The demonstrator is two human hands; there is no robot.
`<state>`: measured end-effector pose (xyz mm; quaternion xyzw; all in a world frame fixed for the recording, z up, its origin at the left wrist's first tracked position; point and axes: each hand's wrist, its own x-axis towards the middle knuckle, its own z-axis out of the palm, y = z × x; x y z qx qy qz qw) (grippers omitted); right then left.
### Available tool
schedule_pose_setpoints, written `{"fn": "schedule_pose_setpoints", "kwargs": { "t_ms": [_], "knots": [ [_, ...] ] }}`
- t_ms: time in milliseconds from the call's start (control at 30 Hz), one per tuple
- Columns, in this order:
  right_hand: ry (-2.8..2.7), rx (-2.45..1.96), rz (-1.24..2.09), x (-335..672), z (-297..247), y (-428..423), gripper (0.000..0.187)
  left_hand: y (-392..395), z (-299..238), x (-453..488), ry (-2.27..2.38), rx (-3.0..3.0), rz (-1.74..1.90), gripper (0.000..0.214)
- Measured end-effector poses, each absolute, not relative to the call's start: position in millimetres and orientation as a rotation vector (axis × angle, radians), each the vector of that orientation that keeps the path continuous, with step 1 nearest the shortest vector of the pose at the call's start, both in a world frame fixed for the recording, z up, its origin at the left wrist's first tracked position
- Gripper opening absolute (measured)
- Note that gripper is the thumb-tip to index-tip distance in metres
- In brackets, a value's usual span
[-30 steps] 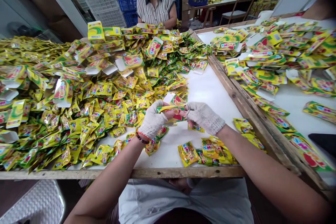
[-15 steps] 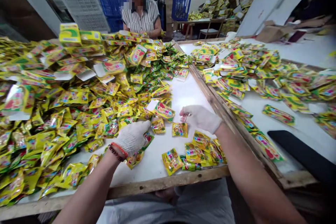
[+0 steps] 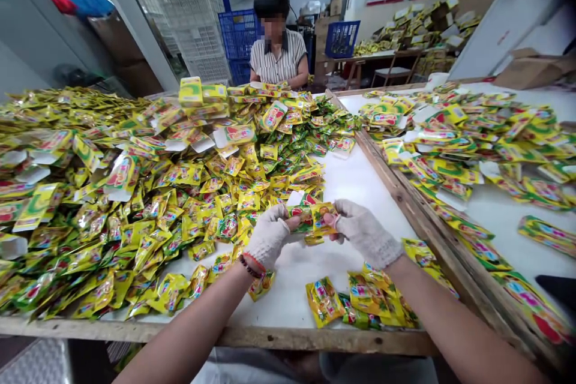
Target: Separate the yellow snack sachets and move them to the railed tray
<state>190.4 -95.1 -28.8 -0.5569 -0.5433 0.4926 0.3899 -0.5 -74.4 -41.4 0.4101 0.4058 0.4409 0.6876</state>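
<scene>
A white-topped table edged with wood lies under both hands. Left of the left hand and out beyond it, this table carries a deep heap of packets, yellow and green, with small cartons scattered over it, several with their white end flaps open; what is inside them cannot be told. Past a wooden rail to the right of the right hand, more printed cartons lie spread on another white surface. Far beyond the hands stand stacked white crates and a blue basket, their contents too small to make out.

Between the two hands, above the table, are a green packet and a yellow packet, shiny and brightly printed, held side by side with their near edges meeting or overlapping. Just beyond them lies a carton with a white flap. Nearer the body than the right hand, a loose group of packets, mostly yellow, rests by the front edge.

The left hand, in a white fingerless glove, is closed on the green packet, thumb on top. The right hand, gloved alike, pinches the yellow packet between thumb and fingers.
</scene>
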Motion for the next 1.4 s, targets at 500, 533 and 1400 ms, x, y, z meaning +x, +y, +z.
{"fn": "schedule_pose_setpoints", "kwargs": {
  "t_ms": [500,533,1400],
  "knots": [
    [-1.403,-1.436,1.059,204,-34,-82,0.029,-82,-54,8,1.009,1.154,0.952,0.038],
    [-1.419,-1.466,1.025,212,-37,-77,0.031,-82,-55,8,1.03,1.125,0.918,0.04],
    [-1.53,-1.496,0.845,199,-17,-102,0.022,-87,-37,-6,1.579,2.496,0.636,0.046]
  ]
}}
